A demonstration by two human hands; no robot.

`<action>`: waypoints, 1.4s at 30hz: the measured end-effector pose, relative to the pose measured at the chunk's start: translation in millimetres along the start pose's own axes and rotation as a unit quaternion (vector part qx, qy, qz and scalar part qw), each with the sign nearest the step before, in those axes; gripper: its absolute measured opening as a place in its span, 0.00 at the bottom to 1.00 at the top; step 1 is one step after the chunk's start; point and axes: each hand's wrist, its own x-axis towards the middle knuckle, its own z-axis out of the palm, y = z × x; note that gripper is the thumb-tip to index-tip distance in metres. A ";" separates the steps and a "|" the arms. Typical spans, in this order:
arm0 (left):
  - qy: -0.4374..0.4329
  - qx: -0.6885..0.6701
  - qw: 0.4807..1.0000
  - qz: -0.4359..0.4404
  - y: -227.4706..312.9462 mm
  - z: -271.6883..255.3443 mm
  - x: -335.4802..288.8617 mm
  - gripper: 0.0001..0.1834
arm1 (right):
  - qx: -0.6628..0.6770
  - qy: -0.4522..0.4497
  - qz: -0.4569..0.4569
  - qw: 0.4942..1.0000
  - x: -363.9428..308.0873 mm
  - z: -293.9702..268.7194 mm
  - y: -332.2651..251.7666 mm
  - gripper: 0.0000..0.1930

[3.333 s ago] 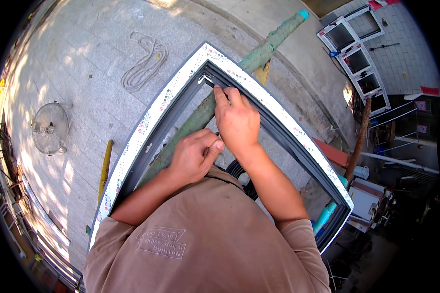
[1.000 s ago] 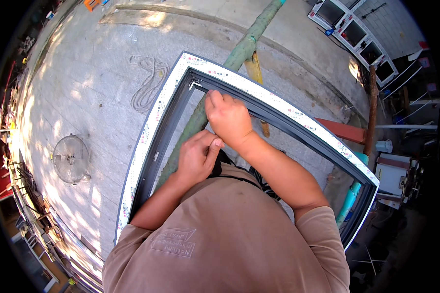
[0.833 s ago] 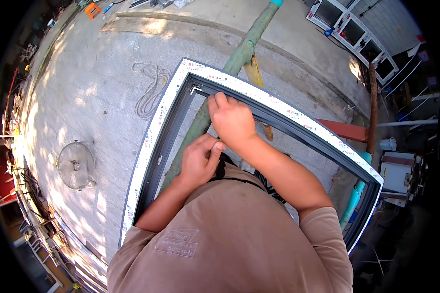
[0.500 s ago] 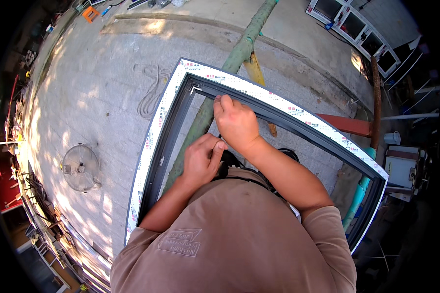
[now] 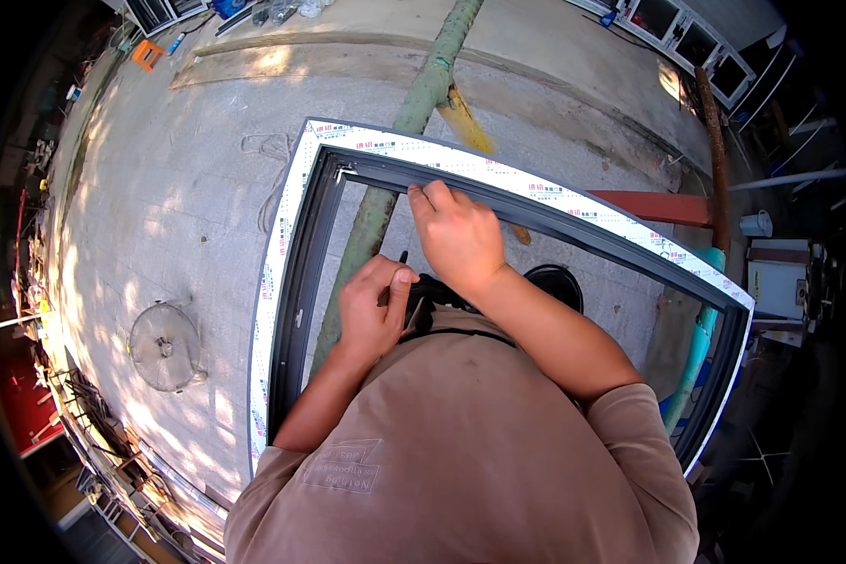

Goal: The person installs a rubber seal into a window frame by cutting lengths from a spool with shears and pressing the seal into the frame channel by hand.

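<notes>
right now a window frame (image 5: 498, 169), its dark grey profile faced with white printed film, lies in front of the person, across a green-wrapped pole (image 5: 432, 80) that runs beneath it and out past its far side. the right hand (image 5: 456, 233) is at the frame's far bar, fingers bent and bunched, their tips at the bar's inner edge; whether they pinch anything i cannot tell. the left hand (image 5: 374, 299) is inside the frame's opening, nearer the body, curled nearly closed with the thumb along the forefinger, gripping a slim dark piece (image 5: 403, 256) that pokes up from the fist; what it is exactly is too small to tell. a small white bit (image 5: 344, 174) shows at the frame's inner far-left corner. through the frame's opening, a dark shoe (image 5: 556, 280) can be seen right of the hands, and a teal-wrapped pole (image 5: 694, 367) by the frame's right end. beyond the frame, a yellow leg (image 5: 465, 122) slants from the green-wrapped pole. left of the frame are a round caged fan (image 5: 164, 346) and, close to its far corner, a loose rope (image 5: 265, 146). right of the frame are a red beam (image 5: 658, 207), a rusty post (image 5: 711, 141) and a white bucket (image 5: 757, 225).
</notes>
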 end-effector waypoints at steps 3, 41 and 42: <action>0.011 0.001 0.999 0.032 -1.3 2.5 2.1 0.14 | -0.006 0.040 0.021 0.999 -16.5 2.7 1.5 0.20; -0.094 0.164 0.982 -0.027 17.1 54.5 57.0 0.23 | 0.039 0.051 0.077 0.995 -65.3 -23.9 39.6 0.17; -0.103 0.162 0.981 -0.032 17.4 51.7 56.1 0.23 | 0.041 0.060 0.075 0.995 -65.2 -20.3 36.7 0.16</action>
